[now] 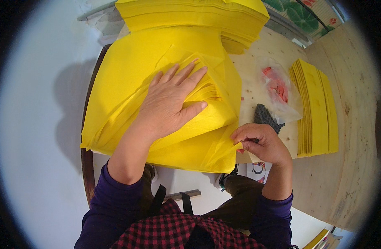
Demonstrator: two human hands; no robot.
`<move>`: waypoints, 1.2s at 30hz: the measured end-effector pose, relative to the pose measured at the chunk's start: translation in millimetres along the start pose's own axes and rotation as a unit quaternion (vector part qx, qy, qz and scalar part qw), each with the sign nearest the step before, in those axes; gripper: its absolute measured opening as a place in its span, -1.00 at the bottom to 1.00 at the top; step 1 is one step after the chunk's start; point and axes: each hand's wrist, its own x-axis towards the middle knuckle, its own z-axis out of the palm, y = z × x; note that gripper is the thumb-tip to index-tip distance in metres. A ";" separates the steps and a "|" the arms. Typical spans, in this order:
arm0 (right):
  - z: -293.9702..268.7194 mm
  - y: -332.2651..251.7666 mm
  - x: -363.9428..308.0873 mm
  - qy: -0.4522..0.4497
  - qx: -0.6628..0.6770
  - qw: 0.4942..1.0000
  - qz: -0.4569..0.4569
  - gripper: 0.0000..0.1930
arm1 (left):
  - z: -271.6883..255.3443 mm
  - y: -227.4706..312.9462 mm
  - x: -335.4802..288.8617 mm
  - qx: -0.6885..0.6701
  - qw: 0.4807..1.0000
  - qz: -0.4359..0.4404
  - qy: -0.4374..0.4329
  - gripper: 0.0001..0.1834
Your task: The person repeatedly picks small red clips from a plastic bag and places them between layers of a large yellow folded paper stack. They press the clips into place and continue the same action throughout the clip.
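Yellow fabric sheets (128, 58) lie in a loose, fanned pile over the front of the table, their front edges reaching past its rim. My left hand (167, 97) rests flat on the pile, fingers spread and thumb out to the right. Beneath it, folded layers with several thin edges show near the fingertips. At the pile's right front corner my right hand (261, 141) pinches the edge of a yellow sheet (223, 145) between thumb and fingers. How many layers it grips cannot be made out.
A thick yellow stack (190, 16) stands at the back. On the wooden table (257, 79), right of the pile, lie a clear plastic bag (277, 89) with red pieces and a dark grey textured cloth (265, 116). Folded yellow bundles (315, 110) stand by the wooden side panel (352, 124).
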 end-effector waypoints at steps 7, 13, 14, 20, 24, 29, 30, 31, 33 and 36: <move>1.4 -9.2 0.7 -0.014 0.024 0.997 0.066 -0.84 | 1.3 -1.2 0.5 0.006 1.000 0.005 0.003 -0.19; 16.7 -14.6 12.1 0.015 -0.026 0.996 0.085 -0.86 | 1.5 -1.5 0.3 0.006 1.000 0.007 0.004 -0.19; 18.9 -15.1 13.2 0.022 -0.022 0.995 0.090 -0.86 | 1.6 -1.5 0.5 0.006 1.000 0.006 0.004 -0.19; 25.2 -17.6 17.2 0.068 -0.069 0.994 0.060 -0.92 | 1.7 -1.4 0.1 0.007 1.000 0.007 0.006 -0.18; 28.2 -23.1 17.4 0.112 -0.123 0.983 0.073 -0.89 | 2.4 -1.8 0.5 0.005 1.000 0.006 0.006 -0.19; 21.5 -40.6 4.9 0.207 -0.114 0.969 0.074 -0.83 | 2.2 -1.3 -0.8 0.004 1.000 0.006 0.013 -0.22; 18.9 -42.9 3.2 0.169 -0.110 0.979 0.034 -0.83 | 2.1 -1.2 -0.7 0.003 1.000 0.007 0.013 -0.22; 14.6 -45.1 0.8 0.126 -0.100 0.987 -0.007 -0.83 | 2.0 -1.1 -0.5 0.002 1.000 0.007 0.014 -0.22; 10.3 -47.6 -3.9 0.027 -0.084 0.996 -0.020 -0.84 | 1.9 -1.0 -0.4 0.002 1.000 0.008 0.015 -0.22; 8.0 -47.6 -9.3 -0.077 -0.085 0.993 0.023 -0.85 | 1.9 -0.7 -0.5 0.005 1.000 0.009 0.015 -0.22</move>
